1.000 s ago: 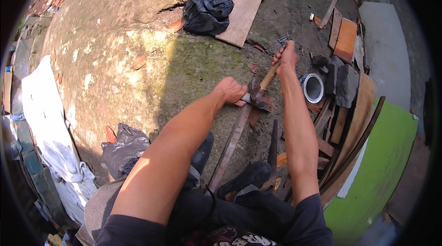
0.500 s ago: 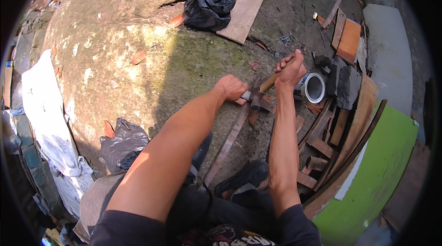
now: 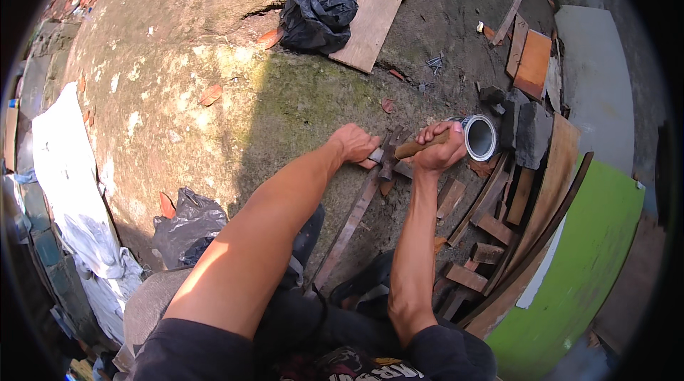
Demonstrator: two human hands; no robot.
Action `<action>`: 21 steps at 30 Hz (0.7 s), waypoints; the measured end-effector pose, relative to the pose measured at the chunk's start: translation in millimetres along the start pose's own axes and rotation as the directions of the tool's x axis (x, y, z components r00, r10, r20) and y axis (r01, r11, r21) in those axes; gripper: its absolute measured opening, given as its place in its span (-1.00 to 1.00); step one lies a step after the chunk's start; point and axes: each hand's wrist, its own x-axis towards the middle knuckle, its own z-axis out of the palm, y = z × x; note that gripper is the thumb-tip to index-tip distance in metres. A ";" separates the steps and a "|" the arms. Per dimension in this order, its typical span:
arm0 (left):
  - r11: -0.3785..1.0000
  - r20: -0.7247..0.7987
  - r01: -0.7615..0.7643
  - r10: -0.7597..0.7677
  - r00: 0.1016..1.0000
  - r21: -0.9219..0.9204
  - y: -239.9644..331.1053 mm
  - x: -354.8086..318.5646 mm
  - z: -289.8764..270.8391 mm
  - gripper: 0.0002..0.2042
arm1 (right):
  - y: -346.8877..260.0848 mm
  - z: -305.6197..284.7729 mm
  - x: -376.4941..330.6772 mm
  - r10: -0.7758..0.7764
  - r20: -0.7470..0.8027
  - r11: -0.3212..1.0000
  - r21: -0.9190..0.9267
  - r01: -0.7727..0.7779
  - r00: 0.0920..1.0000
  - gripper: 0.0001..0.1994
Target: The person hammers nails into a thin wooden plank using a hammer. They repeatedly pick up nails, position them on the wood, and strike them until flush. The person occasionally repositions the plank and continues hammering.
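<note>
My right hand (image 3: 439, 147) is closed round the wooden handle of a hammer (image 3: 388, 160). The hammer's dark head is over the far end of a long, narrow brown strip (image 3: 345, 231), which looks like wood and runs back toward my legs. Beside the head, my left hand (image 3: 355, 144) is closed on a short pale grey piece (image 3: 376, 156); its kind is not clear, and my fingers hide most of it. Whether the hammer head touches that piece or the strip I cannot tell. Just beyond my right hand an open metal can (image 3: 480, 138) lies tipped toward me.
Wood offcuts (image 3: 491, 228) and a green board (image 3: 577, 260) are at the right, with grey stone blocks (image 3: 533, 135) behind. Nails (image 3: 434, 63) lie scattered farther off. A black plastic bag (image 3: 318, 12) rests against a flat board (image 3: 374, 19); another dark bag (image 3: 189, 224) sits at my left.
My right hand has come down and toward me with the hammer, whose handle now lies flatter. My left hand stays nearly in place. The whole view has shifted slightly.
</note>
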 end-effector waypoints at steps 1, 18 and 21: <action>1.000 -0.006 0.001 -0.001 1.000 -0.002 -1.4 -0.3 1.1 -0.43 | -1.3 -2.0 -8.3 -0.039 0.017 0.999 -0.022 0.039 0.999 -0.64; 0.992 -0.076 -0.038 0.048 0.996 0.120 18.6 -9.7 -24.2 -0.29 | -117.0 -106.9 9.7 -0.033 0.333 0.879 0.458 -0.131 0.943 -0.53; 0.961 -0.070 0.038 -0.060 0.996 -0.275 39.2 13.7 -65.3 -0.31 | -184.8 -113.0 37.0 -0.081 0.430 0.860 0.486 -0.154 0.899 -0.53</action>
